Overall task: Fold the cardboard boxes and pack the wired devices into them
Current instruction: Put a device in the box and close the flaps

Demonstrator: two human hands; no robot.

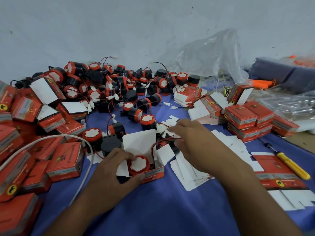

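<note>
Grips the open box (150, 174) at mid-worktop (153, 210) with the left hand (115, 166) — thumb along the near wall, fingers curled over the left side and touching the device (139, 165) inside. Has that device standing in the box, white face up, flaps open, with its red-black wire (154, 149) looping up and out toward the right hand (192, 140). Reaches that hand just behind the box, fingers bent and blurred at the wire's far end; cannot tell whether pinching it or merely touching. Faces a heap (119, 86) of loose devices against the wall — closed boxes (66, 159) piled to the left, a stack (243, 120) of more to the right. Has flat blanks (187, 169) lying just right of the box, partly under the right forearm. Shows a yellow-handled screwdriver (293, 165) farther right on a printed blank, a white cable (85, 167) curving across the left side, and a crumpled clear bag (213, 53) at the far right.
</note>
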